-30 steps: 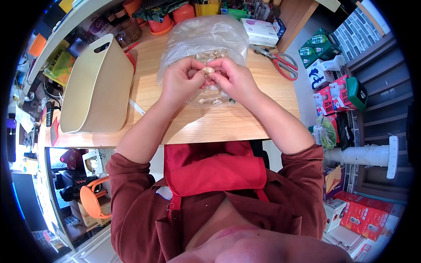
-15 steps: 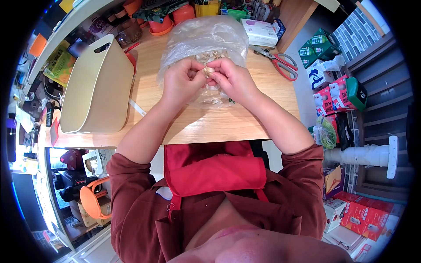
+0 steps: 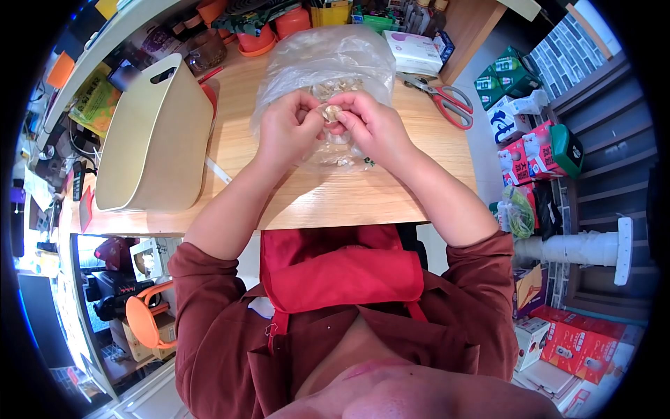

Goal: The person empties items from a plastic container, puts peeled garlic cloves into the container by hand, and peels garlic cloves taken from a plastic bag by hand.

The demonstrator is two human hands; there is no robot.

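Between the fingertips of both hands is a small pale, whitish-tan piece (image 3: 331,113). My left hand (image 3: 289,129) pinches it from the left, its fingers curled. From the right, my right hand (image 3: 370,124) grips it between thumb and forefinger. Both hands are over a clear plastic bag (image 3: 324,59) lying on the wooden table (image 3: 335,202). Inside the bag's near part, several similar pale pieces (image 3: 333,88) show, partly hidden by my fingers.
A tall cream bin (image 3: 157,140) stands at the left. Red-handled scissors (image 3: 452,105) lie right of the bag, near a white packet (image 3: 413,52). A white strip (image 3: 218,170) lies beside the bin. Orange pots (image 3: 292,24) line the back.
The fingers have shifted slightly around the small piece, which now shows more of its pale face. Both hands stay over the bag.
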